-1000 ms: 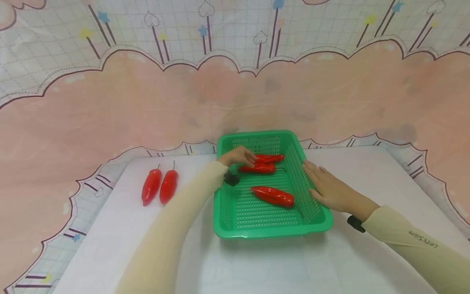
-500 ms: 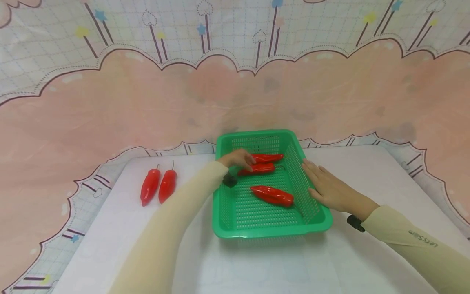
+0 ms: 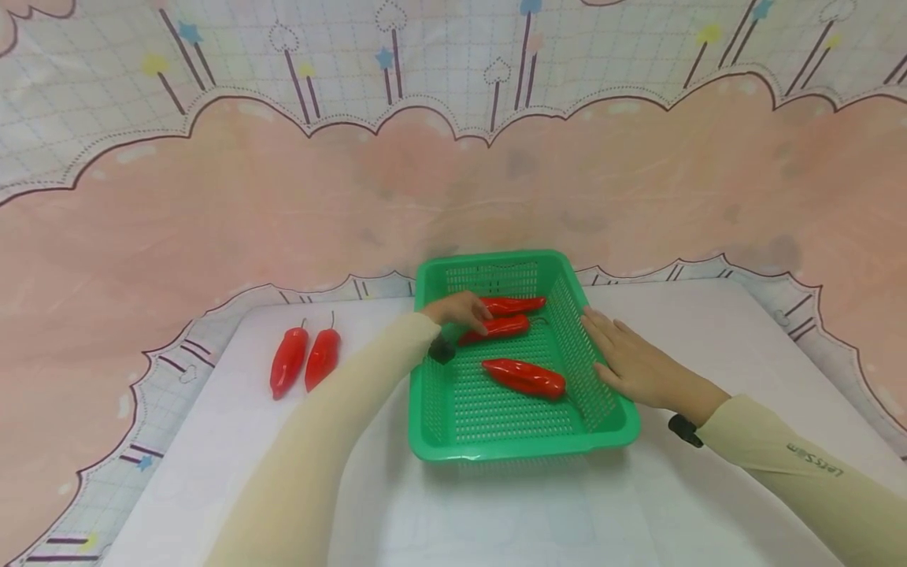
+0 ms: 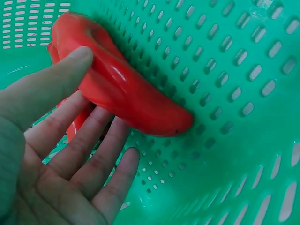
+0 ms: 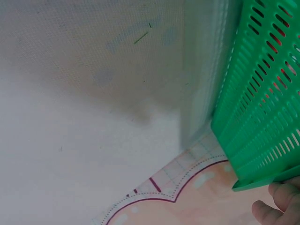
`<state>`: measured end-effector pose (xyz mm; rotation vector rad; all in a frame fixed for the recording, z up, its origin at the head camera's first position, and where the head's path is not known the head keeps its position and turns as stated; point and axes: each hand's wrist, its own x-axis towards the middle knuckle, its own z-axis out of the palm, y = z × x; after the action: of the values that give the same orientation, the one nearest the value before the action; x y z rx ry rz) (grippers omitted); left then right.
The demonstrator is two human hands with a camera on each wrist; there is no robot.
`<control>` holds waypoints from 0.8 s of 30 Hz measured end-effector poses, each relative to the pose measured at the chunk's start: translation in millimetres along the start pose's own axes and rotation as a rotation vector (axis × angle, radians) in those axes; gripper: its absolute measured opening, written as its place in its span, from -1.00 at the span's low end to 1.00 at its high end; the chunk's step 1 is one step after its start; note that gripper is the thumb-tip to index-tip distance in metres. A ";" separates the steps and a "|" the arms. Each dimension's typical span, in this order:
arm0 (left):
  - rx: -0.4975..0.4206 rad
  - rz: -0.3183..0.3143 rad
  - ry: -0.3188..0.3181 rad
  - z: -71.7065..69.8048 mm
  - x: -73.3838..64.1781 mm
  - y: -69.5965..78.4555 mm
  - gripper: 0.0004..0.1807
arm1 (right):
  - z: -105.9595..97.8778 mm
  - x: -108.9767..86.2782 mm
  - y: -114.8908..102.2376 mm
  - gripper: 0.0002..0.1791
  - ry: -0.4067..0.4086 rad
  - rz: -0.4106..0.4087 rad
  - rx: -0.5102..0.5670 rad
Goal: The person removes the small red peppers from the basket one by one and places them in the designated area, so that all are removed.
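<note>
My left hand (image 3: 460, 309) reaches into a green plastic basket (image 3: 524, 451) and pinches a glossy red pepper (image 4: 131, 93), thumb on one side and fingertips on the other. In the head view this is the nearer of two peppers at the back. The farther pepper (image 3: 520, 305) lies right behind it, partly covered by the hand. A third red pepper (image 3: 524, 379) rests on the basket floor nearer the front. My right hand (image 3: 631, 358) lies with straight fingers along the basket's right rim. Only some of its fingers (image 5: 281, 197) show in the right wrist view.
Two more red peppers, one at the far left (image 3: 289, 362) and one beside it (image 3: 323, 358), lie on the white table (image 3: 184, 472) left of the basket. A patterned pink cloth (image 3: 298, 213) hangs behind the table.
My left hand has lowered slightly and its fingers have closed around the nearer back pepper. The right hand stays at the rim, and the basket has barely moved.
</note>
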<state>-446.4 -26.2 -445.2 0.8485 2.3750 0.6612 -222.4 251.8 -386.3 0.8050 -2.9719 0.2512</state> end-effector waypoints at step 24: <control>-0.009 -0.008 -0.072 -6.6 -25.0 27.6 -0.56 | -1.0 0.9 -1.0 -0.29 -0.011 0.010 -0.010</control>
<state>-422.3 -26.2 -416.2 0.8452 2.3080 0.6268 -222.7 250.7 -385.2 0.7933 -2.9853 0.2333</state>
